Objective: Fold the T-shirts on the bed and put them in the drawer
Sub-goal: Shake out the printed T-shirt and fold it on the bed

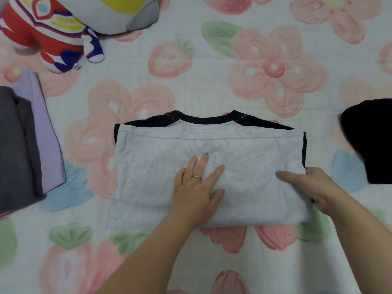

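A grey T-shirt [152, 170] with a black collar and black sleeve edges lies folded in half on the flowered bedspread [212, 71]. My left hand [197, 187] presses flat on its middle with straight fingers. My right hand [307, 187] grips the shirt's right edge, thumb on top and fingers tucked under the fabric. A black garment [371, 141] lies at the right edge of view. Folded shirts, a dark grey one [17, 145] on a lilac one [48, 134], are stacked at the left.
A red, white and blue plush toy [48, 37] sits at the top left beside a grey and yellow cushion [118, 11]. No drawer is in view.
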